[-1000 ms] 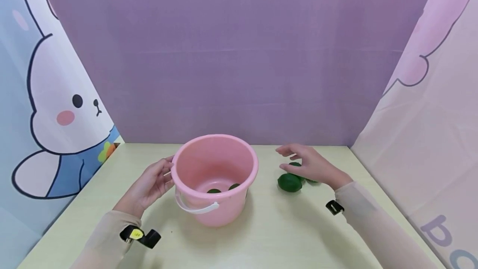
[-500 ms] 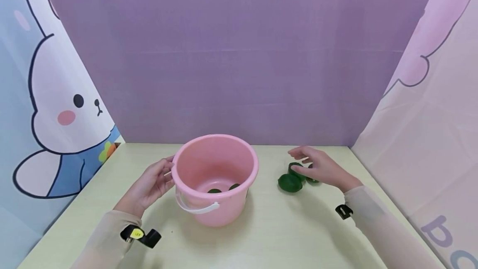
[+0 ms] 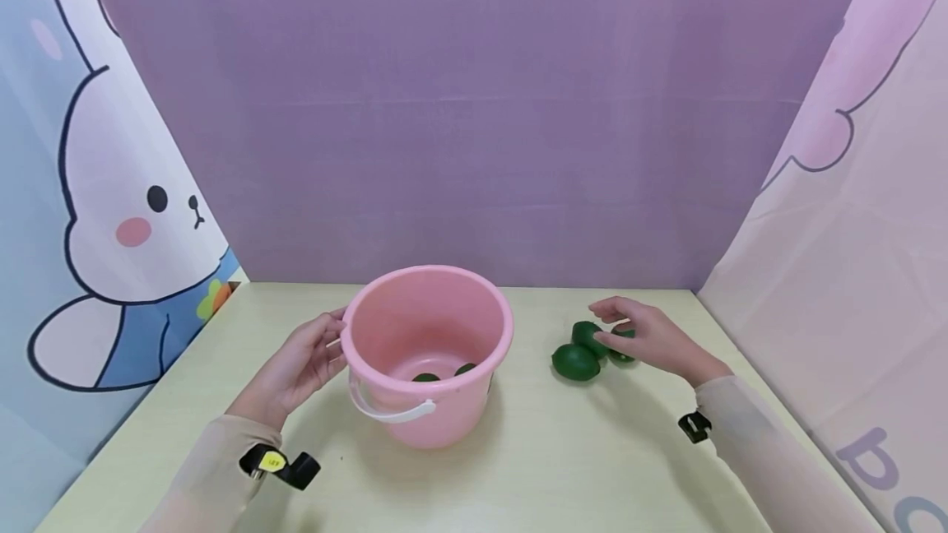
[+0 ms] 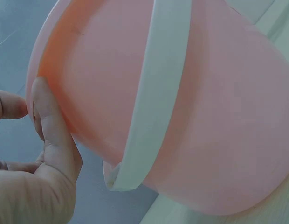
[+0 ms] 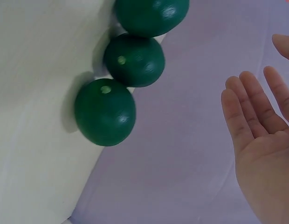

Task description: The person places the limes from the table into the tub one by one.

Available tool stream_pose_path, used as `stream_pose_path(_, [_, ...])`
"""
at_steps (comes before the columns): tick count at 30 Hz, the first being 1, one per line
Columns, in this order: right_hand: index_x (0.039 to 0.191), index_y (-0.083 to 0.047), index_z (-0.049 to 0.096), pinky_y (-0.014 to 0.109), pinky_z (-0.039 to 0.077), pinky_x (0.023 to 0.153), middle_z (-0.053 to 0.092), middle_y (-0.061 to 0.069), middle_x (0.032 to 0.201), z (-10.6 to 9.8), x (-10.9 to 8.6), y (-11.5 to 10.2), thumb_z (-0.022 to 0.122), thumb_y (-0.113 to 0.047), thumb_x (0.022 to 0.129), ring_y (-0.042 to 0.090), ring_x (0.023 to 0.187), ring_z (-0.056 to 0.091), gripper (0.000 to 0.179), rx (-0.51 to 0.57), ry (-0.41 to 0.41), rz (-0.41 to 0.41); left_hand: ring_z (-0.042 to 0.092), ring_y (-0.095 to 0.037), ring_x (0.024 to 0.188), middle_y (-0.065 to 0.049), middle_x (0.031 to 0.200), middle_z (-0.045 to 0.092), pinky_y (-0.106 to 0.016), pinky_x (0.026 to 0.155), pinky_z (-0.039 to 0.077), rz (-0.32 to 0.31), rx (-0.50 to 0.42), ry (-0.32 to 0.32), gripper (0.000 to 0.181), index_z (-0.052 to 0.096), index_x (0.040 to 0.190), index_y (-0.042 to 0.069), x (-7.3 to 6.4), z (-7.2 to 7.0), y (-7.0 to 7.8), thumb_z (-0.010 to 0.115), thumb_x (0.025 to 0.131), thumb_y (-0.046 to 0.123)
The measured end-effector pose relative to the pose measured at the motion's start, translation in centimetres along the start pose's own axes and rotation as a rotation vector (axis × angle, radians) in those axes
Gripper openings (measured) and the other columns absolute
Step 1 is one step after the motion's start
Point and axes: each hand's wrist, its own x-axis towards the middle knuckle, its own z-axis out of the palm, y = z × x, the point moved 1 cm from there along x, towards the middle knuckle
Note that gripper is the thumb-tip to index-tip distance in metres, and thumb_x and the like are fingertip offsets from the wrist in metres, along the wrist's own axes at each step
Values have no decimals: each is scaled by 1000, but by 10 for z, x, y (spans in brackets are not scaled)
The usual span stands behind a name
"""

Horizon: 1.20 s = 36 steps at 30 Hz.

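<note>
A pink bucket (image 3: pixel 433 414) stands upright on the table with its white handle (image 3: pixel 392 415) hanging down in front. My left hand (image 3: pixel 302 364) pinches its rim at the left; the left wrist view has the thumb (image 4: pixel 51 116) under the rim and a fingertip on its edge. Inside the bucket, the tops of two green fruits, probably limes (image 3: pixel 425 377), show. Three dark green limes lie close together on the table: a front lime (image 3: pixel 575 362), a middle lime (image 3: pixel 587 336) and a right lime (image 3: pixel 620 352), partly covered. Above them hovers my right hand (image 3: pixel 655 341), fingers apart, holding nothing.
The pale table (image 3: pixel 459 492) ends at a purple backdrop (image 3: pixel 474 146). A rabbit-print curtain (image 3: pixel 141 155) borders the left side, and a pale printed curtain (image 3: pixel 852 286) the right.
My right hand has moved to the right over the limes, uncovering more of the middle and right ones. The left hand and the bucket have stayed in place.
</note>
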Motion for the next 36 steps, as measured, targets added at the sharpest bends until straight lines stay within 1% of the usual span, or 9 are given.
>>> stream_pose_path(2, [133, -9, 59, 43, 53, 97, 62, 8, 130, 0, -1, 4, 69, -29, 96, 30, 118, 60, 43, -6, 5, 8, 62, -12, 99, -7, 127, 53, -18, 79, 57, 1, 3, 0, 49, 35, 149, 1, 0, 0, 0, 46, 104, 18])
stream_pose_path(5, [133, -8, 59, 42, 54, 96, 62, 9, 130, -1, -3, 9, 70, -28, 96, 31, 118, 60, 43, -10, 10, 23, 62, -12, 99, -8, 127, 52, -18, 79, 57, -3, 0, -1, 48, 35, 148, 1, 0, 0, 0, 46, 104, 17])
stream_pose_path(10, [132, -7, 59, 48, 53, 96, 62, 9, 130, 0, -6, 16, 71, -27, 95, 31, 118, 59, 43, -9, 20, 55, 62, -12, 99, -7, 127, 53, -18, 80, 57, -10, -2, 1, 47, 36, 149, 3, 1, 0, 0, 46, 105, 18])
stream_pose_path(16, [131, -3, 59, 55, 51, 96, 62, 13, 129, 1, -10, 21, 70, -22, 96, 37, 116, 59, 42, 5, 31, 53, 62, -12, 99, -7, 126, 54, -18, 79, 57, -18, -3, 9, 49, 34, 149, 3, 1, 0, 0, 46, 104, 18])
stream_pose_path(26, [132, -2, 58, 54, 52, 96, 62, 15, 128, 0, -9, 30, 70, -22, 96, 40, 117, 57, 43, -12, 33, 76, 62, -12, 98, -7, 125, 54, -18, 79, 57, -17, 3, 10, 51, 31, 151, 2, 1, 0, 0, 45, 105, 17])
stream_pose_path(32, [134, -1, 57, 56, 51, 96, 60, 16, 130, 1, -9, 39, 70, -24, 96, 41, 118, 56, 46, -17, 34, 89, 62, -12, 98, -7, 126, 54, -18, 79, 57, -12, 5, 9, 51, 32, 151, 1, 0, 0, 1, 45, 104, 17])
stream_pose_path(36, [134, 0, 56, 58, 49, 98, 59, 17, 132, 0, -10, 45, 70, -23, 96, 43, 120, 54, 48, -24, 36, 105, 62, -12, 98, -7, 125, 54, -18, 79, 57, -11, -2, 5, 50, 32, 150, 2, 0, 0, 0, 45, 104, 17])
